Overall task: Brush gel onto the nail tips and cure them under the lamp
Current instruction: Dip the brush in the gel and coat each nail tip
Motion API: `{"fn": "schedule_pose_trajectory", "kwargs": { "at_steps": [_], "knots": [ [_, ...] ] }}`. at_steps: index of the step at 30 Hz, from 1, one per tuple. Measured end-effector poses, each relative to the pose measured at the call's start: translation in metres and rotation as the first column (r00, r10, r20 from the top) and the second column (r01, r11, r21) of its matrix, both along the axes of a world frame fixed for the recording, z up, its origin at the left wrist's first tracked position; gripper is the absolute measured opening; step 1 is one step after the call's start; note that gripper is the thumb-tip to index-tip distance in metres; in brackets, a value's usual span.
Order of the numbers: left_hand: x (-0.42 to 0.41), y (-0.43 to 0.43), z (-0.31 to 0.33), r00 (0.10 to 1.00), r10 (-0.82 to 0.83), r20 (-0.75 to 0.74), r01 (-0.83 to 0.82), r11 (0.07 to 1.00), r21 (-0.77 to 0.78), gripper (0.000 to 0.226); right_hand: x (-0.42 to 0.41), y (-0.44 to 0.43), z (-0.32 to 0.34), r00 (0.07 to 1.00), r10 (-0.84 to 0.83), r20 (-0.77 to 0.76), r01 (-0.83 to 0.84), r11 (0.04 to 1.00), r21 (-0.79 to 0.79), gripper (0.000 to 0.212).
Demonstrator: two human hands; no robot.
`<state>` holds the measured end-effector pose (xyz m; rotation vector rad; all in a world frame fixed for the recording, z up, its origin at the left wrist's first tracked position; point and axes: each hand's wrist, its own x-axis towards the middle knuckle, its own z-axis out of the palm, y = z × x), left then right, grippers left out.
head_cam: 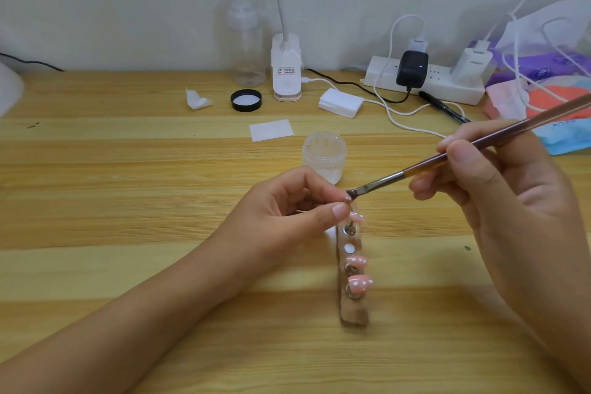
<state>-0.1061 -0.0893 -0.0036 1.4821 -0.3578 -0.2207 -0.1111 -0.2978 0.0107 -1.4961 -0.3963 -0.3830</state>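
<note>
Hands [511, 198]: brush [447, 157], nail tip [348, 199]; label [285, 71] illegible.

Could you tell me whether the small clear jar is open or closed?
Open: the jar has no lid on; a black lid lies upturned farther back.

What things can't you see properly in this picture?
All in the head view:
- nail tip: tiny, mostly hidden by the fingertips of the left hand and the bristles of the brush.
- Brush handle's end: cut off by the right edge.
- Label on the white lamp base: too small and blurred to read.
- white object: cut off by the left edge.
</note>
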Motion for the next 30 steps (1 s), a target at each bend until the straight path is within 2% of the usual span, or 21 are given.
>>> {"fn": "schedule_pose_trajectory", "kwargs": {
  "at_steps": [6, 11, 17, 23, 26, 30],
  "knots": [
    [-0.0013, 0.0012, -0.0018, 1.0, 0.006, -0.016, -0.006, 1.0, 0.015, 0.007, 0.0019, -0.0024, -0.0025, 0.997, -0.071, 0.004, 0.071, 0.997, -0.001, 0.018],
    [-0.0003, 0.001, -0.0019, 1.0, 0.012, -0.014, -0.011, 0.999, 0.034, 0.008, 0.0016, -0.0026, -0.0003, 0.999, -0.031, -0.009, 0.032, 0.997, 0.07, 0.029],
    [-0.0001, 0.0016, -0.0022, 1.0, -0.002, -0.001, 0.002, 1.0, 0.02, 0.013, -0.0003, 0.0011, -0.0016, 0.999, -0.025, -0.029, 0.025, 1.0, -0.006, 0.024],
    [-0.0004, 0.0034, -0.0024, 0.999, 0.025, -0.029, -0.025, 1.0, 0.003, 0.003, -0.0004, -0.0017, 0.0015, 0.997, -0.073, 0.005, 0.073, 0.996, -0.051, 0.021],
    [-0.0015, 0.0029, -0.0023, 0.999, 0.028, -0.03, -0.029, 1.0, -0.008, 0.011, 0.0019, -0.003, -0.0009, 0.997, -0.082, -0.002, 0.082, 0.996, -0.036, 0.019],
    [-0.0055, 0.0048, 0.0001, 0.971, 0.23, 0.057, -0.22, 0.965, -0.143, 0.018, 0.0057, -0.0068, -0.0022, 0.995, -0.097, -0.036, 0.097, 0.995, 0.021, 0.024]
  ]
}}
